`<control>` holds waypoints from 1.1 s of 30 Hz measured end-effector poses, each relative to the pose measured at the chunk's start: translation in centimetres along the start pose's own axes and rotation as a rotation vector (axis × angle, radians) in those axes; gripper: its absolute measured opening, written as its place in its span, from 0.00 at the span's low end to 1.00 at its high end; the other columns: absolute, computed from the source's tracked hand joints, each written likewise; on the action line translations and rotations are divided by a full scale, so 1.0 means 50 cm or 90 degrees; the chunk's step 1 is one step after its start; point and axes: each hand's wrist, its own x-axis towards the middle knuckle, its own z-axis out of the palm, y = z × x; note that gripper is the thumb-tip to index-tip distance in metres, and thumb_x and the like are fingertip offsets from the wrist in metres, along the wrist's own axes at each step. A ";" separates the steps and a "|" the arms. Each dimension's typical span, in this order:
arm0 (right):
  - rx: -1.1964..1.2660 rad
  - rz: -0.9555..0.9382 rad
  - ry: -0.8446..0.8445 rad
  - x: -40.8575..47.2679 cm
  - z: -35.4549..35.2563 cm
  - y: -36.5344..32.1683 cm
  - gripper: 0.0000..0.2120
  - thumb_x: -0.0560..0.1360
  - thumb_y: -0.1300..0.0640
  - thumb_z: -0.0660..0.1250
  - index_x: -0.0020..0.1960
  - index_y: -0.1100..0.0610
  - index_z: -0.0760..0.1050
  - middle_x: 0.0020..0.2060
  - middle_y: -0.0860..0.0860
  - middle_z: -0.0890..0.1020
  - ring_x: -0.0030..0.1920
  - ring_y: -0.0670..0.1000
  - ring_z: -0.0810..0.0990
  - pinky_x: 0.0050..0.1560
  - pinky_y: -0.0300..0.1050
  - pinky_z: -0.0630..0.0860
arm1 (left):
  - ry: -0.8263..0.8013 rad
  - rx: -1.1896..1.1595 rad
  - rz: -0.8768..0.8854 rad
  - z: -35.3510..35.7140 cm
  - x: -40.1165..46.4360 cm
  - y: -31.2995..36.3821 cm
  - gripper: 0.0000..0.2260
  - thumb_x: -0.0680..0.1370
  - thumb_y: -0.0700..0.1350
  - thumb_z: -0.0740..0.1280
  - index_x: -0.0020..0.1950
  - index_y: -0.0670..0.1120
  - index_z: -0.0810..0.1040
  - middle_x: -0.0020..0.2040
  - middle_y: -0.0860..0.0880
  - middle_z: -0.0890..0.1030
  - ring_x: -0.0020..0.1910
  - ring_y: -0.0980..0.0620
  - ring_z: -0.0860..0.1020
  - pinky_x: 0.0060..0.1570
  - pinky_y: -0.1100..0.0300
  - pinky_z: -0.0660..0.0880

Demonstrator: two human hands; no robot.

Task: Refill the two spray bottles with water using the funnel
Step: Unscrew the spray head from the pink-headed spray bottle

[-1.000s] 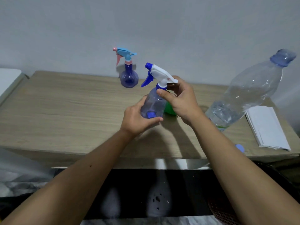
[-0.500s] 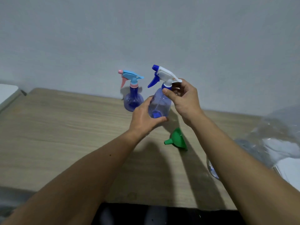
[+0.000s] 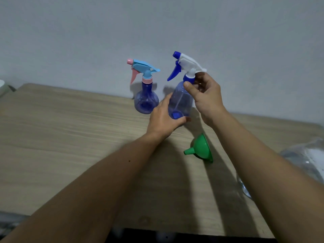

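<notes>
Held up between the hands, the clear spray bottle (image 3: 180, 100) looks empty, so likely light, thin-walled and slick: left hand (image 3: 164, 118) cups its base, right hand (image 3: 205, 95) pinches the blue collar (image 3: 188, 79), the sensible unscrewing point.

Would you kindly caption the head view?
Left hand steadies spray bottle; right hand grips its collar.

- The white-and-blue spray bottle (image 3: 180, 100), off the table a second ago, now stands lower, its base near the wooden table (image 3: 70, 146).
- The right hand (image 3: 205, 97) loosens, its thumb at the blue collar.
- The green funnel (image 3: 200, 149) comes fully into sight.
</notes>
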 end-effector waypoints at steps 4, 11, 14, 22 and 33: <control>0.015 0.003 0.011 -0.001 0.007 0.005 0.15 0.78 0.63 0.75 0.63 0.54 0.79 0.53 0.50 0.85 0.49 0.45 0.81 0.58 0.41 0.82 | 0.002 -0.003 -0.002 0.001 0.001 -0.002 0.44 0.70 0.56 0.82 0.81 0.53 0.64 0.72 0.52 0.77 0.67 0.57 0.75 0.68 0.57 0.73; 0.008 0.010 0.026 -0.009 0.007 -0.006 0.18 0.78 0.62 0.76 0.65 0.55 0.79 0.55 0.46 0.85 0.56 0.45 0.83 0.63 0.44 0.81 | -0.002 -0.018 -0.028 0.008 -0.002 -0.013 0.50 0.67 0.60 0.82 0.83 0.54 0.61 0.76 0.52 0.74 0.74 0.51 0.74 0.72 0.44 0.75; 0.004 0.028 0.041 -0.026 0.003 -0.015 0.22 0.76 0.61 0.78 0.67 0.52 0.77 0.60 0.46 0.83 0.62 0.47 0.81 0.70 0.49 0.79 | 0.016 -0.025 -0.033 0.002 -0.010 -0.014 0.49 0.67 0.62 0.81 0.83 0.55 0.61 0.78 0.52 0.73 0.76 0.51 0.72 0.73 0.43 0.74; 0.019 0.062 0.170 -0.149 0.032 -0.038 0.20 0.76 0.60 0.78 0.63 0.55 0.73 0.52 0.47 0.80 0.48 0.46 0.81 0.54 0.44 0.83 | 0.091 -0.063 0.001 -0.090 -0.096 -0.049 0.37 0.68 0.55 0.85 0.73 0.50 0.75 0.61 0.52 0.82 0.55 0.57 0.81 0.56 0.54 0.82; -0.018 0.043 -0.029 -0.084 0.225 -0.028 0.25 0.79 0.55 0.75 0.74 0.53 0.71 0.70 0.48 0.78 0.67 0.44 0.76 0.49 0.22 0.74 | 0.098 -0.001 -0.033 -0.206 -0.023 -0.111 0.42 0.67 0.55 0.85 0.76 0.49 0.69 0.72 0.51 0.73 0.70 0.54 0.75 0.70 0.55 0.75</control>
